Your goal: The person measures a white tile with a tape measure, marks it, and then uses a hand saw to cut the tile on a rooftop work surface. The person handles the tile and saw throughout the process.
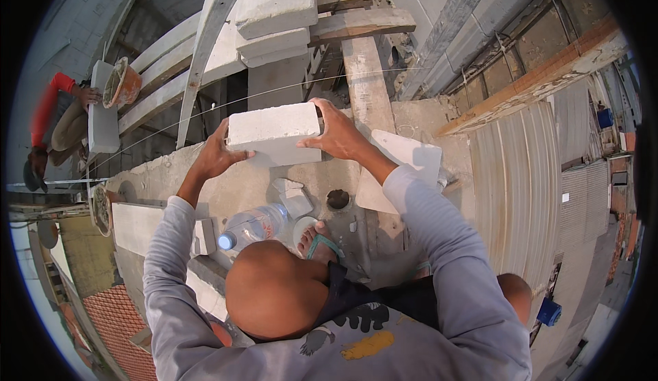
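A white rectangular block [273, 129] is held level in front of me, between my two hands. My left hand [218, 149] grips its left end, fingers curled round the corner and thumb along the near face. At the opposite end, my right hand [329, 131] has its fingers wrapped over the corner and its thumb on the near side. Below the block lie white broken pieces [296, 201] and a clear plastic bottle [252, 226] on its side, beside my sandalled foot [319, 242]. A pale slab [404, 162] lies right of the block.
Stacked white blocks [274, 4] and timber planks [363, 66] are ahead, crossed by a taut string. A co-worker in red sleeves [51, 107] crouches at left beside an orange bucket [123, 83]. I sit on a concrete ledge [157, 175] high above rooftops, with corrugated sheeting [514, 196] at right.
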Demonstrator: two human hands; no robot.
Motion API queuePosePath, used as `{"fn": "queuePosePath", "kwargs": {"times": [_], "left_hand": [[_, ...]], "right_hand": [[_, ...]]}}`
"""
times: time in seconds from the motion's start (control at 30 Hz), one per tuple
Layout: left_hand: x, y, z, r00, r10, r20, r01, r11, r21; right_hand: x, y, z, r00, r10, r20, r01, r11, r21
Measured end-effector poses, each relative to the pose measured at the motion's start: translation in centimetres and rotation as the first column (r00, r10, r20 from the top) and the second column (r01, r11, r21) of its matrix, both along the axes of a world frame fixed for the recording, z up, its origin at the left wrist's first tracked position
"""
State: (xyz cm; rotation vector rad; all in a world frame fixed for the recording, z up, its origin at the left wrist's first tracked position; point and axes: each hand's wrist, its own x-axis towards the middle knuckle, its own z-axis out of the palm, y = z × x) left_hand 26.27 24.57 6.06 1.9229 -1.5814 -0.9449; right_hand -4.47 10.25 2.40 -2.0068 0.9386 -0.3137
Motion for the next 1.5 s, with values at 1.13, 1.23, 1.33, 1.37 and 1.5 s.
{"fn": "queuePosePath", "kwargs": {"times": [1.13, 1.23, 1.33, 1.37, 1.5], "left_hand": [[-29.4, -6.8, -3.4, 0.694, 0.331, -0.64, -0.029, 0.9, 0.434], [-28.7, -6.4, -3.8, 0.623, 0.344, -0.703, 0.025, 0.889, 0.457], [-28.3, -6.1, -4.8, 0.558, 0.351, -0.752, 0.058, 0.888, 0.457], [-28.3, -6.0, -5.1, 0.538, 0.35, -0.767, 0.065, 0.89, 0.452], [-28.5, -6.0, -5.5, 0.472, 0.421, -0.775, 0.1, 0.847, 0.521]], "right_hand": [[-26.2, 2.8, -3.3, 0.871, -0.478, -0.116, 0.487, 0.871, 0.067], [-27.1, 1.9, -4.2, 0.848, -0.524, -0.076, 0.504, 0.754, 0.42], [-27.3, 0.9, -5.8, 0.863, -0.505, 0.016, 0.385, 0.677, 0.627], [-27.3, 1.0, -6.2, 0.861, -0.507, 0.041, 0.351, 0.65, 0.674], [-27.4, 1.2, -6.8, 0.841, -0.53, 0.112, 0.235, 0.543, 0.806]]}}
